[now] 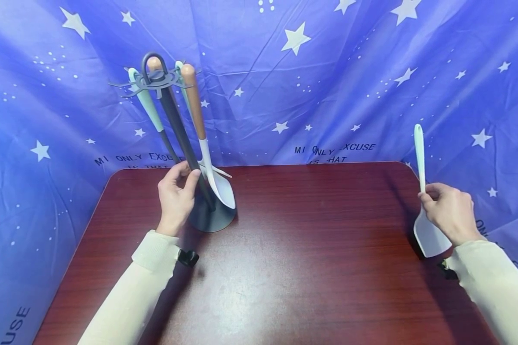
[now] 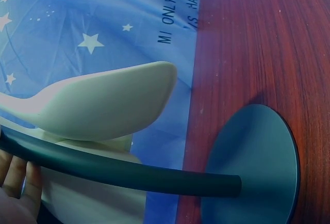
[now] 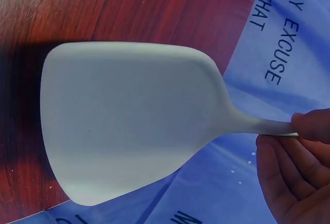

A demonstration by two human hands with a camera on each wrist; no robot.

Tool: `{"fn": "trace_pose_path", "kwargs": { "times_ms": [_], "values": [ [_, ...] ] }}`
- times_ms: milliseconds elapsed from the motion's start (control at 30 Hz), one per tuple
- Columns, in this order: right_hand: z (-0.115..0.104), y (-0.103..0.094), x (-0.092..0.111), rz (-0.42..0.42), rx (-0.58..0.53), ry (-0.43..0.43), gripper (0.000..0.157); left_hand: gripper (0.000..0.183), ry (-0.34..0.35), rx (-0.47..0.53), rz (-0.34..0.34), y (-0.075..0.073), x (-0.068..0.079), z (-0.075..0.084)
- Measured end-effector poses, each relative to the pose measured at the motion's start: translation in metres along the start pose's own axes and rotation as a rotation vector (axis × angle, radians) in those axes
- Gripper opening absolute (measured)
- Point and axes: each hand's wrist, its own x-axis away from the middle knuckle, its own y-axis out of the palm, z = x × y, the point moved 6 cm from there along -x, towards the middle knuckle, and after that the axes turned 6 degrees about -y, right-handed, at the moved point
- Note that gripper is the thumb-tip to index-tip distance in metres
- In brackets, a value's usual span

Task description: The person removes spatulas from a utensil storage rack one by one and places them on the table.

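Note:
My left hand (image 1: 174,200) grips the dark grey pole (image 1: 179,127) of a utensil rack, low down, thumb in front. Several utensils hang from the rack's hooked top ring (image 1: 157,80), among them a wooden-handled turner (image 1: 194,103) with a white head and a mint-handled utensil (image 1: 147,103). In the left wrist view a white utensil head (image 2: 108,102) is beside the pole, above the round base (image 2: 258,146). Far to the right, my right hand (image 1: 451,211) pinches the neck of a mint-handled spatula (image 1: 431,237). Its broad white blade (image 3: 129,115) points down, handle upward.
The rack's round base (image 1: 211,223) stands on the dark red wooden table (image 1: 293,239), left of its middle. A blue star-printed cloth (image 1: 250,57) hangs behind and along both sides. The spatula is over the table's right edge.

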Motion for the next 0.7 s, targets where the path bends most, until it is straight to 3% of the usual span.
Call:
{"fn": "trace_pose_path", "kwargs": {
  "times_ms": [700],
  "values": [
    [0.038, 0.012, 0.001, -0.172, 0.062, 0.068, 0.026, 0.015, 0.000, -0.004, 0.000, 0.000, -0.001, -0.003]
  ]
}}
